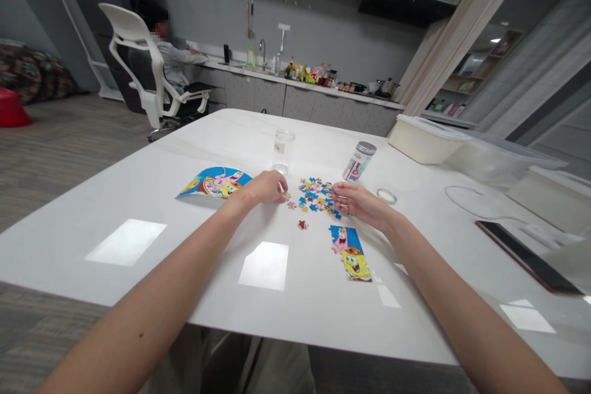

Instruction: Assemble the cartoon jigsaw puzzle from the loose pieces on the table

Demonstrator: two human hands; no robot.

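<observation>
Loose jigsaw puzzle pieces (317,195), blue, yellow and pink, lie in a heap between my two hands. My left hand (268,187) rests at the heap's left side, fingers curled down and closed; small pieces lie by its fingertips, and what it grips is hidden. At the right edge of the heap, my right hand (357,201) pinches what looks like a puzzle piece between thumb and forefinger. A dark red piece (302,225) sits apart, nearer to me. Closer still is a joined puzzle section (351,253) with a pink and a yellow cartoon figure.
A curved cartoon picture sheet (215,183) lies left. Behind the heap stand a clear jar (283,151) and a printed can (359,161) with a metal lid. A ring-shaped lid (386,196), tablet (526,257) and plastic boxes (427,138) are right. A person sits far left.
</observation>
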